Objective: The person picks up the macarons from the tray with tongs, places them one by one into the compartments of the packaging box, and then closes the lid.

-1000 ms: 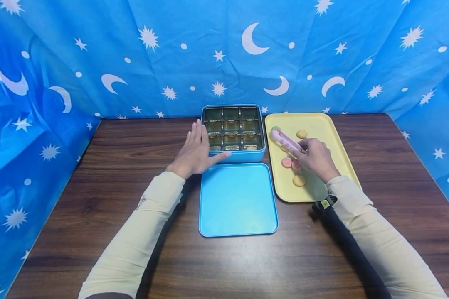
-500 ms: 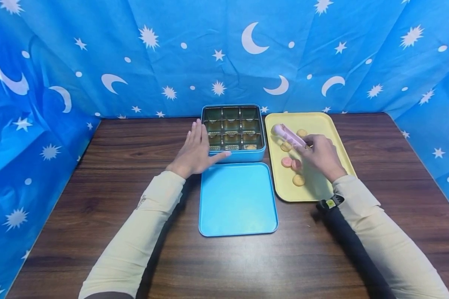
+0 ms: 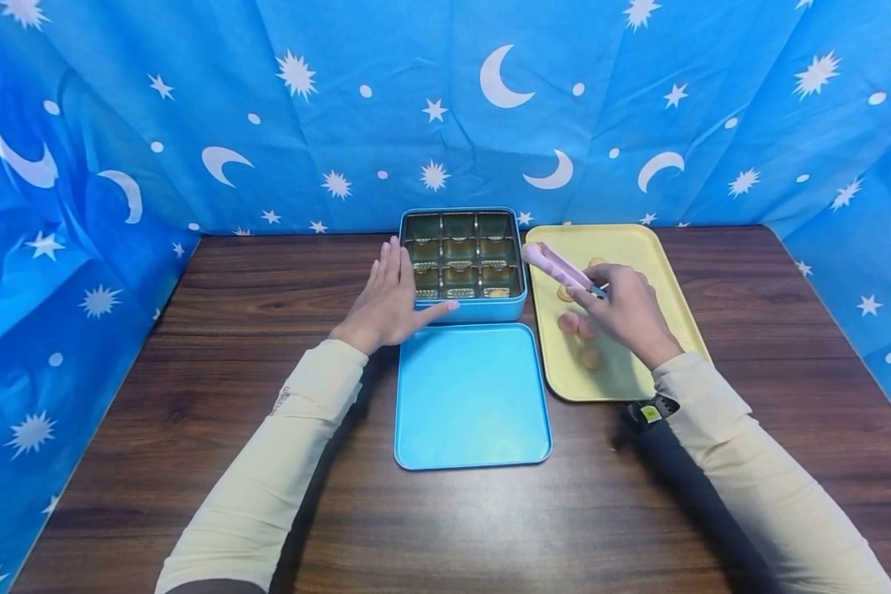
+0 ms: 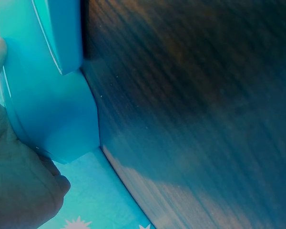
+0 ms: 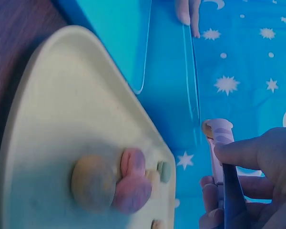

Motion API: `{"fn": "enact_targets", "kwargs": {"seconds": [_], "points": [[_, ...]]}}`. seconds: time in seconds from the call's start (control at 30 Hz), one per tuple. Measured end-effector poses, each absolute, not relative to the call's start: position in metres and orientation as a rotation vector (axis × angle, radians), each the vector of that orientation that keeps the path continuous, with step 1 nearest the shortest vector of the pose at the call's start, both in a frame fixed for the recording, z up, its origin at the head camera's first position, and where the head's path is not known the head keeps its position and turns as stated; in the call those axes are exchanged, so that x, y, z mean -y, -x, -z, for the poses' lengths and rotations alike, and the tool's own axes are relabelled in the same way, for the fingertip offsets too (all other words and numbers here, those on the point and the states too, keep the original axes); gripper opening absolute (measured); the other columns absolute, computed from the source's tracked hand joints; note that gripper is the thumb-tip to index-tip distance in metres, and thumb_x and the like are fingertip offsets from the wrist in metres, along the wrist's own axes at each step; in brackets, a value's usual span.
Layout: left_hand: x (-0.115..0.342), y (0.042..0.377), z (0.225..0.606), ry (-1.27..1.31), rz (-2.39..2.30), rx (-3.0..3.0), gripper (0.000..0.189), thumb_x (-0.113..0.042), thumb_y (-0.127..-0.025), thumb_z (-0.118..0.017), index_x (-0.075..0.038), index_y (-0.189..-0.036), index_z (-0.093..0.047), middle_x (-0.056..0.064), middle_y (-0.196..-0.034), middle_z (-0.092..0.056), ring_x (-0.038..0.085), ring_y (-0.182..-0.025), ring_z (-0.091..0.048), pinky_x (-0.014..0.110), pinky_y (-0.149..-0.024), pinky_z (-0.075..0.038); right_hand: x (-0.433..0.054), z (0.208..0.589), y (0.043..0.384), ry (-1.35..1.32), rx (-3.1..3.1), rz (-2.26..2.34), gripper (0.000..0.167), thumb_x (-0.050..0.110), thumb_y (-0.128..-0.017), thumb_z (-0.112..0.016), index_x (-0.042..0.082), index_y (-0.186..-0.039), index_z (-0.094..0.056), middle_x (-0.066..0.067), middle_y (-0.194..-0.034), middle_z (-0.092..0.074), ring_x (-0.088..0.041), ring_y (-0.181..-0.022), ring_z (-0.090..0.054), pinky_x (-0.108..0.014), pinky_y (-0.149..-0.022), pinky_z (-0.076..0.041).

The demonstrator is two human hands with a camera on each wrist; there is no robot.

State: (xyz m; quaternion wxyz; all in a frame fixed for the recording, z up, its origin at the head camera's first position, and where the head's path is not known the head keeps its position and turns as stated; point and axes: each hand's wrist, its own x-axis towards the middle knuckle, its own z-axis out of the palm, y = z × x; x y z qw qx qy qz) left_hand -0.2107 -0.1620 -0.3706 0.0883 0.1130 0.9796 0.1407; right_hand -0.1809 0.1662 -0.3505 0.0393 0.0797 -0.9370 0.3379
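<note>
My right hand [image 3: 627,309] grips pink tongs [image 3: 560,268] above the yellow tray [image 3: 661,330]. A small tan macaron [image 5: 208,130] is held between the tongs' tips, which overlap the right rim of the blue tin [image 3: 483,310] in the head view. Several macarons lie on the tray: a yellow macaron [image 5: 93,183], pink macarons [image 5: 132,194] and a green macaron [image 5: 163,171] among them. My left hand [image 3: 386,301] rests against the tin's left front corner, fingers straight and thumb along the front. A dark divided insert [image 3: 458,250] fills the tin, with something yellowish in its front right compartment.
A blue lid [image 3: 473,400] lies flat in front of the tin, close to the tray's left edge. Behind the wooden table [image 3: 453,528] hangs a blue cloth [image 3: 416,124] with white stars and moons, which also covers both sides.
The tongs have shifted left, from over the tray's far left part to the tin's right edge. My right hand moved slightly right, then back left; my left hand stayed put.
</note>
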Motion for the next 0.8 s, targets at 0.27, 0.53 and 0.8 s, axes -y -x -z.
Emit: {"fn": "enact_targets", "kwargs": {"seconds": [0.27,0.53,0.8], "points": [[0.162,0.211,0.372,-0.334,-0.419,-2.919,0.123,-0.083,-0.088,-0.042,0.004,-0.159,0.007,0.018,-0.165,0.022,0.030,-0.151,0.022,0.047,-0.123,0.004,-0.147,0.348,0.175,-0.293,2.896,-1.076,0.037,0.024,-0.100,-0.066,-0.006,-0.124,-0.067,-0.018,-0.102,-0.066,-0.027,-0.070,-0.053,-0.035,-0.059,-0.039],[0.161,0.211,0.372,-0.336,-0.420,-2.922,0.122,-0.083,-0.089,-0.043,0.004,-0.159,0.005,0.019,-0.166,0.019,0.031,-0.152,0.020,0.045,-0.123,0.004,-0.126,0.348,0.170,-0.344,2.922,-1.100,0.036,0.024,-0.099,-0.068,-0.002,-0.124,-0.068,-0.016,-0.099,-0.066,-0.026,-0.070,-0.052,-0.034,-0.056,-0.041],[0.161,0.211,0.371,-0.346,-0.415,-2.924,0.120,-0.081,-0.090,-0.044,0.004,-0.159,0.006,0.019,-0.166,0.019,0.030,-0.152,0.020,0.045,-0.123,0.004,-0.111,0.347,0.166,-0.408,2.918,-1.110,0.036,0.022,-0.098,-0.069,-0.003,-0.124,-0.068,-0.017,-0.106,-0.067,-0.027,-0.075,-0.057,-0.033,-0.055,-0.047]]}}
